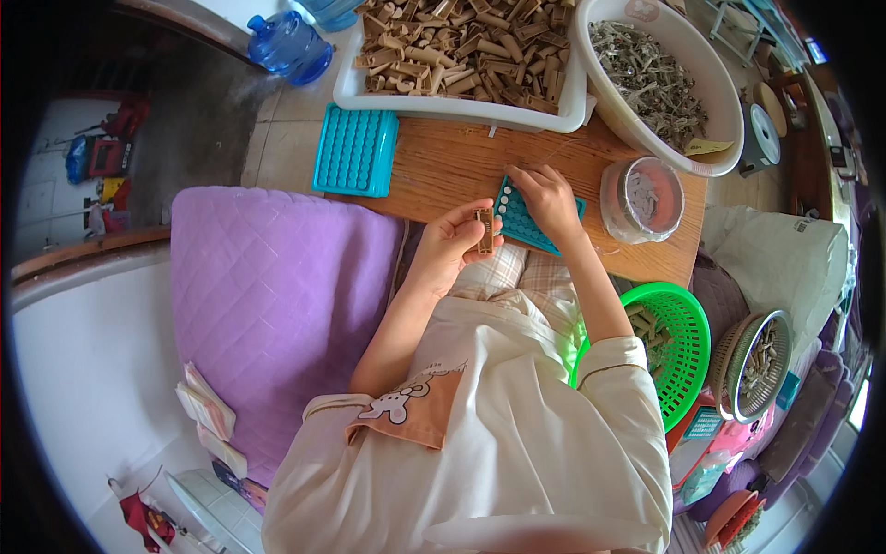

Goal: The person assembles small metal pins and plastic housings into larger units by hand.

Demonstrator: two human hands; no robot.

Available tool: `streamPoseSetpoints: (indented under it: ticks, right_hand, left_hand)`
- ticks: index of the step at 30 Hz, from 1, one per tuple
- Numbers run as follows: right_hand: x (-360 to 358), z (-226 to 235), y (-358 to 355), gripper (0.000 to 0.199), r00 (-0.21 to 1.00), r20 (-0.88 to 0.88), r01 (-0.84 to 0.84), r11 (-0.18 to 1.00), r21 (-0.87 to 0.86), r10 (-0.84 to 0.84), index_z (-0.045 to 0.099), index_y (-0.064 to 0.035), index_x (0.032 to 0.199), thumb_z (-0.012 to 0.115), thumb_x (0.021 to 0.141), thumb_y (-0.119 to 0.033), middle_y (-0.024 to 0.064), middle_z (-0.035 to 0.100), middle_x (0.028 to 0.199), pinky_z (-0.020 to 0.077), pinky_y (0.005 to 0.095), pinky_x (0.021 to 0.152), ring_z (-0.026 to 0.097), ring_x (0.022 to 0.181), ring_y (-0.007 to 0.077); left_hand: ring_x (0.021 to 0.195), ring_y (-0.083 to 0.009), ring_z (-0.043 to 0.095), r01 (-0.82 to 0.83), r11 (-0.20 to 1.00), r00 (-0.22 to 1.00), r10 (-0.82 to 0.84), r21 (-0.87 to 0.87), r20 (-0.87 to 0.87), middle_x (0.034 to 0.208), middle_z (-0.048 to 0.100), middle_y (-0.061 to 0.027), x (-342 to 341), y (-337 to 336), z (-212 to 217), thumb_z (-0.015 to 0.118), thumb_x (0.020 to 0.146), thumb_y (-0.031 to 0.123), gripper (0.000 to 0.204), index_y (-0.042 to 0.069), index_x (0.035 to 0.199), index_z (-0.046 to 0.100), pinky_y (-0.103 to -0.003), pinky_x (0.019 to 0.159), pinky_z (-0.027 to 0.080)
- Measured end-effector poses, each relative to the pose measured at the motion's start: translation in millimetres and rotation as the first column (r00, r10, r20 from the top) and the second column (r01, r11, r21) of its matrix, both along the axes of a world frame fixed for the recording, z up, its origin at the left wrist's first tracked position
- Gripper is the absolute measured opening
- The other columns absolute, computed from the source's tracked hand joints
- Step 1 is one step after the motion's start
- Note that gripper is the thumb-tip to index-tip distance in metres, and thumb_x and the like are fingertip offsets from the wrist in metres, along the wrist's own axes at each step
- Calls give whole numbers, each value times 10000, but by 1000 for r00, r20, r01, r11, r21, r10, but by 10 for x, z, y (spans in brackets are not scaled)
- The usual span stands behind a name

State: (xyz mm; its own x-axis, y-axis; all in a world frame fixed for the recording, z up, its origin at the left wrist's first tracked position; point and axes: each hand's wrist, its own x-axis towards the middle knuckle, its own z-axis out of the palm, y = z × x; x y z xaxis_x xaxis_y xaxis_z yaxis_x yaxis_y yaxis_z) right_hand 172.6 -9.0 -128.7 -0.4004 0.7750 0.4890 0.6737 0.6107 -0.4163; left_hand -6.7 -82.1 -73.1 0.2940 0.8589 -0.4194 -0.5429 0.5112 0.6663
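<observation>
My left hand (449, 242) pinches a small tan plastic housing (485, 231) between thumb and fingers, with its hollow side facing up. To its right, my right hand (551, 205) reaches down over a teal pitted tray (528, 228) that lies at the table's near edge. Its fingers are drawn together at the tray's far side; whatever they grip is too small or hidden to name. Several small white round pieces (504, 198) stand in a row along the tray's left side, close to those fingertips.
A white tub (452, 113) heaped with tan housings stands at the far side, beside a round basin (637, 148) of metal parts. A second teal tray (355, 150) sits left. A lined bucket (604, 198) and green basket (688, 323) are at right, a purple quilted cushion (268, 295) at left.
</observation>
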Motion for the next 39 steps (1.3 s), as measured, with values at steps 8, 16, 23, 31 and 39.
streamPoseSetpoints:
  ticks: [8,16,23,31,39]
  right_hand:
    - [-64,42,5,173,1000,28,-6,988,-151,11,572,-39,840,583,669,-20,89,573,762,440,349,658,527,722,262]
    - [-166,598,-651,187,816,-530,121,965,-233,-231,563,-51,792,604,642,53,82,581,780,459,306,686,568,737,225]
    - [-103,639,-770,208,906,-423,-30,1000,-2,26,566,-55,771,613,608,66,71,575,753,466,359,687,574,740,217]
    - [-31,399,-639,251,787,-502,99,877,-470,-358,572,-44,889,606,648,17,105,593,797,459,301,691,570,803,243]
    - [-197,-20,-198,213,975,-24,210,947,-244,-222,572,-62,922,591,710,-58,82,598,802,458,323,628,557,751,242]
  left_hand:
    - [770,-177,606,46,999,999,-45,-15,14,926,586,-99,72,-218,-148,591,781,174,416,41,1150,453,-258,644,526]
    - [797,-172,604,58,996,995,-53,62,-80,895,592,-93,140,-199,-21,606,762,93,412,2,1134,454,-261,657,522]
    - [778,-131,582,62,990,994,-50,127,-99,883,586,-98,272,-214,-8,566,783,35,338,-35,1097,464,-228,660,493]
    - [746,-146,591,-41,998,990,47,52,-132,880,583,-101,226,-275,-123,493,827,80,254,-3,1067,491,-251,636,498]
    - [756,-160,598,-41,999,985,42,11,-170,898,581,-113,132,-322,-219,499,832,116,271,9,1080,483,-259,642,503]
